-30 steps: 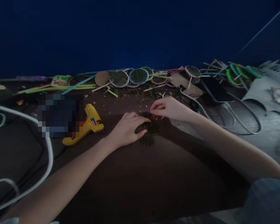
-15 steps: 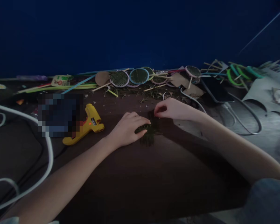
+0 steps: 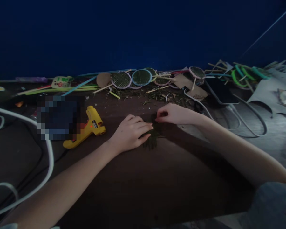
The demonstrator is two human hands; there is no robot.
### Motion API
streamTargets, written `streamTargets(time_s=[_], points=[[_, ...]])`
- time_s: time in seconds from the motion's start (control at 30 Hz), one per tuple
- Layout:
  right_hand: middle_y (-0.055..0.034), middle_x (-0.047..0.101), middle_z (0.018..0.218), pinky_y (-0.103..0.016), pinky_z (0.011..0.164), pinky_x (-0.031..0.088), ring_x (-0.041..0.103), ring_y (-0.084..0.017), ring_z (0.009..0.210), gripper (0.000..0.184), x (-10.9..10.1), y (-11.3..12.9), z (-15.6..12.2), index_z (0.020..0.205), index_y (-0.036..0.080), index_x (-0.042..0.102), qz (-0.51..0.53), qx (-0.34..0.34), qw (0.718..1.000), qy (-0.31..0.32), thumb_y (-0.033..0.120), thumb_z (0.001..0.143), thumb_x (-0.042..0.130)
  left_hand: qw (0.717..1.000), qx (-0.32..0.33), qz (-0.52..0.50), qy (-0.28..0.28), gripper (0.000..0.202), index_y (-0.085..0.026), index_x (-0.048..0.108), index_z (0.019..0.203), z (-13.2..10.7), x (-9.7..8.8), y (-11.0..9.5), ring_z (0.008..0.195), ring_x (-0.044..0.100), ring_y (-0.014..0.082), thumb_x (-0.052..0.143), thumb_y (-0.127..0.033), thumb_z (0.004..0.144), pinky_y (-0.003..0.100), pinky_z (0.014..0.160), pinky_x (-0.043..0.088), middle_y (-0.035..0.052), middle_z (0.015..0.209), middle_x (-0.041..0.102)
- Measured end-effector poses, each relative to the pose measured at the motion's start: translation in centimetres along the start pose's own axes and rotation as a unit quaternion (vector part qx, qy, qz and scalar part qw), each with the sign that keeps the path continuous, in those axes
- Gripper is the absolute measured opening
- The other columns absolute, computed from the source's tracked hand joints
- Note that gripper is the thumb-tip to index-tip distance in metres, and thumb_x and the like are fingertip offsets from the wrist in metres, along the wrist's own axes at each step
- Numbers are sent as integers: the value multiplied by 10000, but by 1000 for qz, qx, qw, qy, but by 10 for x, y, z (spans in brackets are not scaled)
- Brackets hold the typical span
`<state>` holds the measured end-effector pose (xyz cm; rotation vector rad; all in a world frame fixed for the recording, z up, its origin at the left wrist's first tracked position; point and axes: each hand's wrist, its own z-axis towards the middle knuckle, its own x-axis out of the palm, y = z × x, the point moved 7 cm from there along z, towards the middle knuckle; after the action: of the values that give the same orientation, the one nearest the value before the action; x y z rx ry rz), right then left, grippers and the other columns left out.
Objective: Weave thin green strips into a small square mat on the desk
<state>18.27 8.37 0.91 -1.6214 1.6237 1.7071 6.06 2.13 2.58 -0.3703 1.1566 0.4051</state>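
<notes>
A small woven piece of thin dark green strips [image 3: 153,140] lies on the dark brown table [image 3: 143,184], between my hands. My left hand [image 3: 133,132] rests over its left side, fingers stretched out and thumb apart, touching it. At its upper right edge, my right hand [image 3: 169,113] has thumb and forefinger pinched together on what looks like one of the strips; the tips are dim. Part of the weave is hidden under the left fingers. Left of my hands lies a yellow glue gun [image 3: 92,127] with a small red light lit.
Round woven discs with coloured rims [image 3: 141,77] and sticks lie along the back, amid green scraps [image 3: 145,95]. A phone [image 3: 220,90] with a cable stands at the right, near pale paper [image 3: 264,92]. A white cable [image 3: 50,156] curves at the left. Behind rises a blue panel [image 3: 133,35].
My right hand has shifted slightly down and left, its fingertips now closer to the left hand and the weave. My left hand stays almost where it was.
</notes>
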Motion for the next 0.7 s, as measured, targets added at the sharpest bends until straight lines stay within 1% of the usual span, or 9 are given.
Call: streamTargets(time_s=[0.23,0.43,0.53,0.6,0.7], points=[[-2,561,625,-235,520,308,447,-99,539,252,2,-3,0,729,192,634,8,15,1000,-1,425,698,544,1000,-7,-9,9,274,-162,638,1011,1,-1,-1,857,564,182,440,-298,879,320,739,394,36,1014,682],[3,551,687,-221,536,326,459,-97,577,220,-2,-2,0,755,182,571,25,6,999,-37,367,646,618,999,-15,-25,21,294,-167,631,1044,1,0,0,894,551,187,426,-306,886,323,770,389,39,1045,670],[4,548,655,-222,539,326,467,-99,572,217,-1,0,0,743,178,567,30,15,999,-34,376,665,610,999,-9,-23,29,318,-189,597,1120,1,2,0,908,540,190,416,-314,892,333,796,379,34,1056,665],[0,554,648,-224,542,322,476,-103,581,234,0,0,1,733,174,572,26,24,998,-44,400,678,601,999,-4,-20,38,334,-218,565,1171,1,3,-1,933,527,196,413,-325,894,343,813,371,29,1077,655],[-2,564,644,-226,534,307,481,-104,583,270,1,-2,3,733,178,581,5,42,997,-60,442,679,596,999,4,-13,48,329,-249,566,1172,1,5,-2,946,513,203,408,-333,896,355,815,366,23,1082,647]])
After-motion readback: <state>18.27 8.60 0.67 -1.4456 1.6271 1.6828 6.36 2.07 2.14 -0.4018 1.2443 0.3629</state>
